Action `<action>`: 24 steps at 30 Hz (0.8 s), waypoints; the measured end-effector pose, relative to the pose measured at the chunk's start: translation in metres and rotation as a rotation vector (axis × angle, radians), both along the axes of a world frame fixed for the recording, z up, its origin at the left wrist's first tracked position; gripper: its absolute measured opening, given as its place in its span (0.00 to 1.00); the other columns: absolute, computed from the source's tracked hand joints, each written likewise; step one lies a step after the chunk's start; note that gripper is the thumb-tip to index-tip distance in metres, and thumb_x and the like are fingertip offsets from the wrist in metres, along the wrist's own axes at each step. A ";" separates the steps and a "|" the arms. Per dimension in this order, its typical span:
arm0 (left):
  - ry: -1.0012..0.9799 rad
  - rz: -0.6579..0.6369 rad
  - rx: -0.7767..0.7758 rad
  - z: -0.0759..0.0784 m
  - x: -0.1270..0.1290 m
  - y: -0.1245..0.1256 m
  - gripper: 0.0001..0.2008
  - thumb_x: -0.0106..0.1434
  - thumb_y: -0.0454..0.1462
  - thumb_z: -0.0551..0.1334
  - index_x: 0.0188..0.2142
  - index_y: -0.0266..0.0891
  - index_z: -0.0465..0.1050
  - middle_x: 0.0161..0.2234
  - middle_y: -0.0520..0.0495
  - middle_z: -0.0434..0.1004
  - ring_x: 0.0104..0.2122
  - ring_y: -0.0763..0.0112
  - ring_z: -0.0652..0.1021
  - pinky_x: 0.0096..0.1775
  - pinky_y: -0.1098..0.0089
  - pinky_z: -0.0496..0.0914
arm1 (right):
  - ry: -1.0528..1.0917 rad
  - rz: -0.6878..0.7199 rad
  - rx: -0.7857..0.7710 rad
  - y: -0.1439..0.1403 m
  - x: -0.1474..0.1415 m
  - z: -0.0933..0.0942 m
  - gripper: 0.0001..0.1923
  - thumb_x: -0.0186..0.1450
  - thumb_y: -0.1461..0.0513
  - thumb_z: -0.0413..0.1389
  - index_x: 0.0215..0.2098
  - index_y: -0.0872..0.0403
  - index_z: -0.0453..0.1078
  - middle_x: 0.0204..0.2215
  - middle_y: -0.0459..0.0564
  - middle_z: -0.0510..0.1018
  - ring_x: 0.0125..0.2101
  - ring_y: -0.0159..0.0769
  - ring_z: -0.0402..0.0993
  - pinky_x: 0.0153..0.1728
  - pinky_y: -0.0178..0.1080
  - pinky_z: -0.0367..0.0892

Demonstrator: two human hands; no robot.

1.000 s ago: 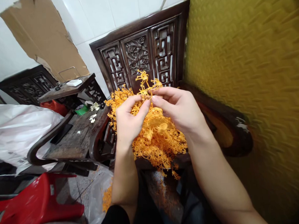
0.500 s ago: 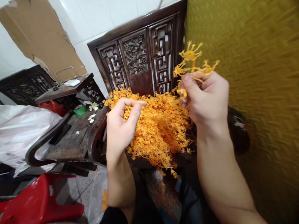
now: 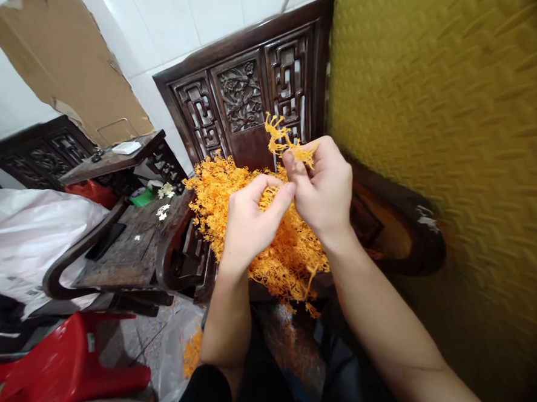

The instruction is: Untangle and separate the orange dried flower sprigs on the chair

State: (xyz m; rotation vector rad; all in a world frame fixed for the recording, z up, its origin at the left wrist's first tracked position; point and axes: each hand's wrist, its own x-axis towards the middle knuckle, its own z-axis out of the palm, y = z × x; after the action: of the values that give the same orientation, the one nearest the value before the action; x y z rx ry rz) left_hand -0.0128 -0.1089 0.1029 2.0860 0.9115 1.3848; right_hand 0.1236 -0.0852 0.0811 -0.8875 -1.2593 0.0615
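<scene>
So we've got our right hand (image 3: 325, 188) just right of the centre of the frame, thumb and fingers pinched closed on an orange sprig (image 3: 279, 136). Its spidery ends poke up past the fingertips, in front of the dark carved chair back (image 3: 237, 63) at upper centre. Our left hand (image 3: 251, 223) is right beside it near the middle, thumb and forefinger curved toward each other with their tips almost together by the right hand's fingers. We honestly can't tell if there's anything between those tips.

Under and behind both hands sits a big pile of orange sprigs (image 3: 217, 189), filling the centre of the frame and spilling over the front edge of the seat (yep, it's a lot of tangled little branches). More orange bits (image 3: 193, 353) show in a clear plastic bag (image 3: 168, 346) at lower centre-left.

Over on the left of the frame there's another dark wooden seat (image 3: 126, 255) with a green roll (image 3: 141, 197) and some pale flower-shaped pieces (image 3: 163, 210) on it. A red plastic stool (image 3: 78, 364) is at lower left, a white bag (image 3: 34, 239) sits above it, and brown cardboard (image 3: 64, 62) leans at upper left. A yellow textured surface (image 3: 450, 123) takes up the right side.
</scene>
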 end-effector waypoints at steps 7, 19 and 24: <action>0.073 0.223 0.278 -0.007 0.010 0.000 0.10 0.70 0.35 0.63 0.30 0.41 0.72 0.28 0.52 0.79 0.28 0.72 0.77 0.37 0.68 0.71 | -0.014 -0.038 -0.065 0.003 -0.006 -0.004 0.07 0.73 0.54 0.56 0.39 0.48 0.67 0.33 0.49 0.77 0.34 0.39 0.77 0.38 0.42 0.69; -0.478 0.354 0.154 0.014 -0.044 -0.003 0.04 0.71 0.37 0.62 0.37 0.41 0.72 0.33 0.52 0.82 0.14 0.82 0.65 0.17 0.71 0.56 | 0.476 0.679 -0.443 0.030 0.047 -0.013 0.27 0.58 0.42 0.71 0.32 0.49 0.64 0.16 0.32 0.49 0.16 0.23 0.40 0.17 0.33 0.36; -0.265 0.270 0.062 -0.003 -0.033 0.026 0.10 0.73 0.40 0.61 0.51 0.44 0.75 0.39 0.48 0.84 0.23 0.75 0.76 0.26 0.69 0.70 | 0.375 0.877 -0.467 0.001 0.013 0.003 0.25 0.61 0.43 0.69 0.35 0.50 0.67 0.17 0.34 0.53 0.16 0.22 0.44 0.17 0.34 0.39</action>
State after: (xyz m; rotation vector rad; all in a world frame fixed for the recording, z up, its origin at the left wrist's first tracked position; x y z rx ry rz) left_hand -0.0454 -0.0829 0.0998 1.8128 1.0764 1.7982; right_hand 0.1369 -0.0842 0.0843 -0.6039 -1.2054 1.2012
